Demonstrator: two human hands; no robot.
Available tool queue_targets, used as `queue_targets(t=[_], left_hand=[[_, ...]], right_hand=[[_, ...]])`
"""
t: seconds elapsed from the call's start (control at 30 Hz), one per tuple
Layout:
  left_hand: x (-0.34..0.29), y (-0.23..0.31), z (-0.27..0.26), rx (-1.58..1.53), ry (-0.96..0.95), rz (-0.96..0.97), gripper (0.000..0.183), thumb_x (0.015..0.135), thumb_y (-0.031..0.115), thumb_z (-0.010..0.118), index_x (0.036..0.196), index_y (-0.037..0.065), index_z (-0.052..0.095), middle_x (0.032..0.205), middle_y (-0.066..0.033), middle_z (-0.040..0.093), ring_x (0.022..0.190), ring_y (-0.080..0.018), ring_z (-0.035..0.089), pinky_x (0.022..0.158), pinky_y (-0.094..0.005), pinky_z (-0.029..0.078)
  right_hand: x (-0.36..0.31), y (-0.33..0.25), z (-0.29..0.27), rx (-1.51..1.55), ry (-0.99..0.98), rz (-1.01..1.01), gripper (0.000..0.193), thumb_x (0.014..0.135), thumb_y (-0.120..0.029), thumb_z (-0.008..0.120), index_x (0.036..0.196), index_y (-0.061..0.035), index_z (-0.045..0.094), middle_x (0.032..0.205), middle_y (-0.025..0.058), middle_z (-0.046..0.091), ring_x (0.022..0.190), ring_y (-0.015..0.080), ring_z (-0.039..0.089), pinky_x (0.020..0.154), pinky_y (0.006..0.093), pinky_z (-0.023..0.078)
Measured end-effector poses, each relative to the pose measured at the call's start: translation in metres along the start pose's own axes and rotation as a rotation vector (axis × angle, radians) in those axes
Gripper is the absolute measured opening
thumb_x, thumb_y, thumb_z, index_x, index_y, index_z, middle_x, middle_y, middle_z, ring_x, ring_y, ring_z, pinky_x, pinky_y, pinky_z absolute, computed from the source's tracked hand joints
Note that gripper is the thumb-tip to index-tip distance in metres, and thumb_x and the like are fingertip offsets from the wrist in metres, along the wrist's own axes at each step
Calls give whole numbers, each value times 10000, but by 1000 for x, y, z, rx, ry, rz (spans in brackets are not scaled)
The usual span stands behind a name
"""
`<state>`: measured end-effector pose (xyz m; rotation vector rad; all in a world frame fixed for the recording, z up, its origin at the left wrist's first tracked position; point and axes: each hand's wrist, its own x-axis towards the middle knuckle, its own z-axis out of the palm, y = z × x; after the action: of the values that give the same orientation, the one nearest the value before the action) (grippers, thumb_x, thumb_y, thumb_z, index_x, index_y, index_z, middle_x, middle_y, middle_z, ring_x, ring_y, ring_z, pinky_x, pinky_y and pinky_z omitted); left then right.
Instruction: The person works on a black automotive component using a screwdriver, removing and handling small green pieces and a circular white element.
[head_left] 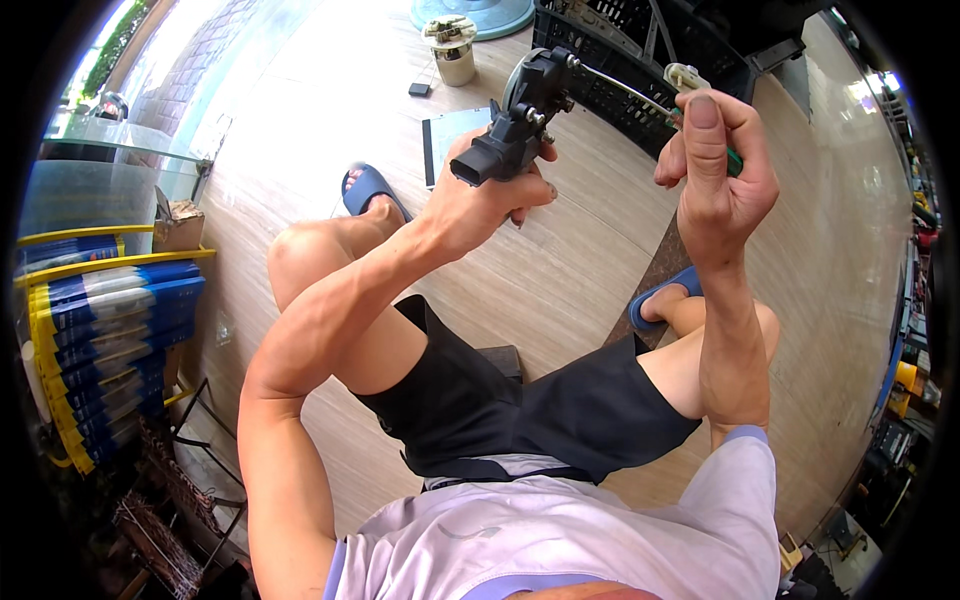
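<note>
My left hand (490,205) is wrapped round a black plastic car part (510,135) with an open plug socket at its near end and small screws along its side. A rounded metallic edge shows on its far left side; its exact kind is unclear. In my closed right hand (715,170) is a screwdriver (625,88) with a green handle, mostly hidden by the fingers. Its thin metal shaft points left, and the tip meets or nearly meets the upper end of the black part. Both hands are raised above the floor, beyond my knees.
A beige cylindrical unit (453,60), a small black block (420,90) and a flat silver panel (455,135) lie on the floor ahead. A black crate (610,105) stands beyond my hands. At left is a yellow rack (130,258) of blue packets.
</note>
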<state>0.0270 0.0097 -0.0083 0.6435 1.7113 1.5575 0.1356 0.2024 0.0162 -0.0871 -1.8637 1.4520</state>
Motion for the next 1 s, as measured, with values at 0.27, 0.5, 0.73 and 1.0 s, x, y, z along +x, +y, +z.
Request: queue_targets(t=[0.27, 0.5, 0.73, 1.0], left_hand=[[2, 0, 1, 7, -11, -5, 265, 745, 78, 702, 973, -21, 608, 660, -32, 591, 564, -101, 546, 535, -256, 435], [3, -2, 4, -16, -6, 10, 260, 749, 76, 699, 973, -19, 604, 649, -25, 581, 556, -99, 536, 530, -257, 427], [2, 2, 4, -11, 18, -9, 250, 745, 68, 693, 961, -20, 605, 643, -25, 567, 553, -95, 530, 519, -259, 415], [4, -5, 2, -53, -10, 2, 247, 762, 91, 677, 975, -11, 607, 621, -19, 565, 541, -95, 514, 516, -249, 375]], right_hand=[[0, -7, 1, -167, 22, -111, 158, 940, -142, 694, 1048, -36, 649, 674, -23, 564, 597, 21, 493, 546, 176, 376], [4, 2, 0, -254, 36, -237, 133, 950, -135, 682, 1026, -30, 649, 691, -19, 573, 590, 29, 509, 542, 191, 417], [0, -4, 1, -81, 24, 34, 167, 938, -142, 694, 1052, -33, 635, 736, -6, 577, 639, 41, 522, 576, 182, 422], [2, -5, -1, -34, -8, 67, 144, 947, -124, 671, 1056, -38, 633, 756, -4, 589, 630, 41, 548, 548, 191, 437]])
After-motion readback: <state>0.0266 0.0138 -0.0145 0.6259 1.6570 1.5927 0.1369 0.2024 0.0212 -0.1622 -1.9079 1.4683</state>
